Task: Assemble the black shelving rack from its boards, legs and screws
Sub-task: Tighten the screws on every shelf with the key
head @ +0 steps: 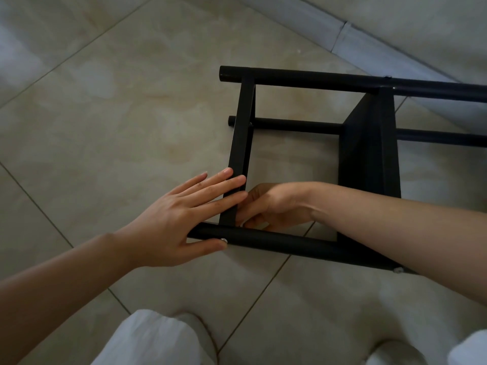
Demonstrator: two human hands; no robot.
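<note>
The black shelving rack lies on its side on a pale tiled floor, close to a light baseboard that runs along the wall at the upper right. Three round black legs show: a far upper leg, a thinner-looking leg behind it lower down, and the nearest leg, which runs across in front of the person. Two flat black boards stand on edge between the legs: the end board at the left and a wider second board to its right.

The left hand is spread flat, its fingers lying across the lower part of the end board and its thumb resting along the nearest leg, the tip just beside a silver screw head. It presses rather than grips; nothing is enclosed in it.

The right hand reaches in from the right, through the space between the two boards, and is curled at the corner where the end board meets the nearest leg. Its fingertips are tucked behind the board, so whether they pinch anything cannot be told.

Another silver screw head shows farther right on the nearest leg, by the right forearm. Smaller bright fasteners sit on the far upper leg above the second board. White trouser legs fill the bottom edge.

No brand, label or writing can be read anywhere on the rack.
</note>
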